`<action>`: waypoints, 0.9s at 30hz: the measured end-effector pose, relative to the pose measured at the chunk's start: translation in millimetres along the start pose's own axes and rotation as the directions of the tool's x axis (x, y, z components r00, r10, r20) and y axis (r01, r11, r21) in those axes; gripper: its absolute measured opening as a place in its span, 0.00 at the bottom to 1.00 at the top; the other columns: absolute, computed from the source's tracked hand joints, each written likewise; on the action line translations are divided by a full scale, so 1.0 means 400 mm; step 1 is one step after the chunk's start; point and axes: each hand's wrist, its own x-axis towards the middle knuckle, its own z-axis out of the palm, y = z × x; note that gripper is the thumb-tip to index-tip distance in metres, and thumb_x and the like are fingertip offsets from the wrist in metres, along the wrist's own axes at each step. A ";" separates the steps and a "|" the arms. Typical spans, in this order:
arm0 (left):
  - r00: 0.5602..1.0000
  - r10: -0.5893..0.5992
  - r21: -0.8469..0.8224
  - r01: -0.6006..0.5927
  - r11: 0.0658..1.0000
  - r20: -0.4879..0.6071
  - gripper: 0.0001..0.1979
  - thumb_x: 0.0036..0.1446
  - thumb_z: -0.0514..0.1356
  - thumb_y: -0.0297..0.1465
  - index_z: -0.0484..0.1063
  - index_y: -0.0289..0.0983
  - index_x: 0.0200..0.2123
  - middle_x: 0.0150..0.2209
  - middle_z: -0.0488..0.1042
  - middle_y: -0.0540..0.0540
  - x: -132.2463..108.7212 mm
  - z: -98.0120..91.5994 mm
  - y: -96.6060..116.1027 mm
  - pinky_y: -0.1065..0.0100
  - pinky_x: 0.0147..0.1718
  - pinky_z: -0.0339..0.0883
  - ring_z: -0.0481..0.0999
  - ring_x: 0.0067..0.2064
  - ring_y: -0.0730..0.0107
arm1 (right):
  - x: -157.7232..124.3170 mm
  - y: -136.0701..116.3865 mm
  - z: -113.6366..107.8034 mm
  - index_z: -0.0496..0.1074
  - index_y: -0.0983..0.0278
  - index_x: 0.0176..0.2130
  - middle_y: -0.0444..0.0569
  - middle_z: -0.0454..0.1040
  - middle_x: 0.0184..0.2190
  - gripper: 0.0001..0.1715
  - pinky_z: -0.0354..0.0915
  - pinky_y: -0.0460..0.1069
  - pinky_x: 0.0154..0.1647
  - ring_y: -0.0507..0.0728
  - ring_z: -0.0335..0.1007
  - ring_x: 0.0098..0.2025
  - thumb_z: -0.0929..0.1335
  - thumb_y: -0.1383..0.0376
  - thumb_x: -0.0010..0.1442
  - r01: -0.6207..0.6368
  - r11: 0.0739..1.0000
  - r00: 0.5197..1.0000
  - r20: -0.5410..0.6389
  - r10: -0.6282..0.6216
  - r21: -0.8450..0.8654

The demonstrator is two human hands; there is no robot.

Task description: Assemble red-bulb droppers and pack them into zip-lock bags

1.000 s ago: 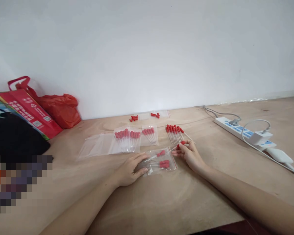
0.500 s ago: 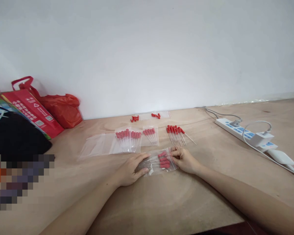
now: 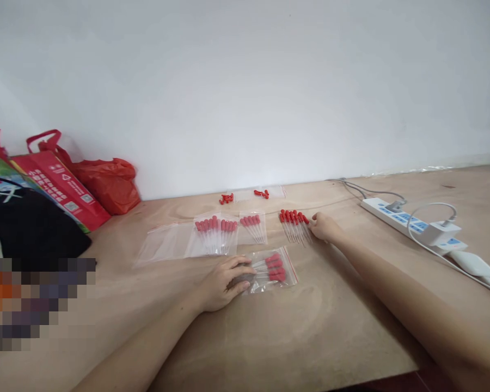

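A clear zip bag [image 3: 288, 267] lies flat on the table with several red-bulbed droppers [image 3: 275, 268] inside, bulbs toward its red-striped mouth. My left hand [image 3: 226, 280] holds the bag's left end, fingers on top and thumb at the near side. Further back is a row of loose droppers [image 3: 294, 218]. At its right end, my right hand [image 3: 324, 227] has its fingers closed at the outermost dropper, whose stem is largely hidden. Behind the left hand, more filled zip bags [image 3: 190, 247] lie side by side, with red bulbs showing through the plastic.
Small red rubber bulbs [image 3: 226, 198] and a clear bag [image 3: 245, 195] lie by the wall. A white power strip [image 3: 396, 215] with plugs and cables is at the right. Red shopping bags [image 3: 61, 188] and a black bag [image 3: 32, 228] stand at the left.
My right hand has let go of the zip bag's mouth and moved back and right to the end of the loose dropper row. My left hand stays on the bag.
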 end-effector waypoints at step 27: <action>0.999 -0.040 0.041 0.039 0.998 0.034 0.17 0.57 0.50 0.33 0.62 0.44 0.51 0.54 0.60 0.46 0.003 -0.004 0.011 0.58 0.53 0.54 0.59 0.55 0.63 | -0.261 -0.048 0.073 0.65 0.64 0.29 0.44 0.67 0.24 0.19 0.64 0.48 0.29 0.51 0.65 0.25 0.69 0.52 0.45 0.221 0.525 0.928 -0.011 -0.373 0.822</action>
